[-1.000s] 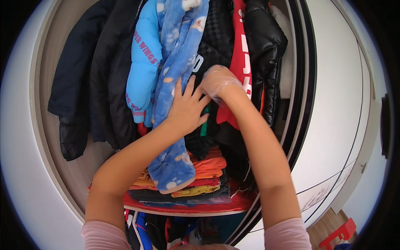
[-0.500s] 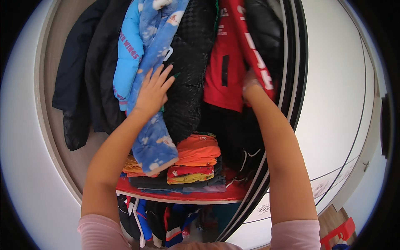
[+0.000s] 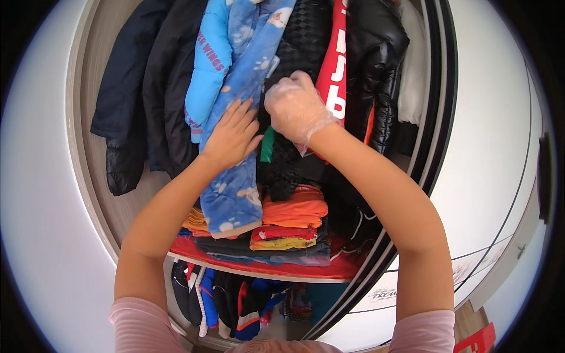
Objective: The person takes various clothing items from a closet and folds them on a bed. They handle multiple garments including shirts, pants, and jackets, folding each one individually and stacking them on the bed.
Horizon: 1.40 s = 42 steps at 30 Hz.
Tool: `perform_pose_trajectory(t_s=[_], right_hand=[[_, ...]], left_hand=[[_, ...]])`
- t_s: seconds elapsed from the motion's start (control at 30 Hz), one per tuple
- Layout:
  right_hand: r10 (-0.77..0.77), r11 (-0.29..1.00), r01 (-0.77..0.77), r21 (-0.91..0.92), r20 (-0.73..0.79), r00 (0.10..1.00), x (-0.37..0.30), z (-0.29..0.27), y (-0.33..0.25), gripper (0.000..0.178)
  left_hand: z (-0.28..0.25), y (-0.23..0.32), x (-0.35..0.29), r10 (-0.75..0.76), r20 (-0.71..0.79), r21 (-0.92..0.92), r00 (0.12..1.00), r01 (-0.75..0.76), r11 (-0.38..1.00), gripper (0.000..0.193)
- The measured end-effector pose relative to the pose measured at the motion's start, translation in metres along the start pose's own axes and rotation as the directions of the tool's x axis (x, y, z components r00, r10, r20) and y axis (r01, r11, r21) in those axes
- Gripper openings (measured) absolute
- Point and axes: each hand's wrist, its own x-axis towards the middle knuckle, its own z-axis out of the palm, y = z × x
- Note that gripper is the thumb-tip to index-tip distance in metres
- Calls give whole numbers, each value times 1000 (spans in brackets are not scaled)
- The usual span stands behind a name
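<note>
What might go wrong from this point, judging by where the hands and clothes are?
The blue fleece garment hangs in front of the folded clothes; if the left hand resting on it pushes, its hem might drag them askew. The wrinkled clear glove on the right hand could slip against the black checked jacket behind it.

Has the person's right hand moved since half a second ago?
Yes. The right hand has moved left, farther from the wardrobe's black door edge.
</note>
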Motion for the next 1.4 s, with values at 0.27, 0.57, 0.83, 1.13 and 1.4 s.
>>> perform_pose_trajectory(t_s=[0.27,0.57,0.83,1.13,1.4], right_hand=[[193,949,-24,-314,519,833,-35,63,32,14],[259,927,-57,-370,525,811,-94,59,85,18],[316,912,-231,339,-223,922,6,-13,-16,14],[166,968,-28,-251,548,820,-1,48,3,35],[288,932,-134,-336,466,836,-50,48,37,31]], left_hand=[[8,-29,-28,32,201,252,979,-83,964,39],[10,-48,-49,127,-9,23,992,-126,992,25],[-15,-41,-51,-96,-408,-344,908,-56,937,26],[20,-92,-84,-116,-190,42,975,126,991,38],[-4,-98,-91,-48,-203,-41,978,41,998,29]])
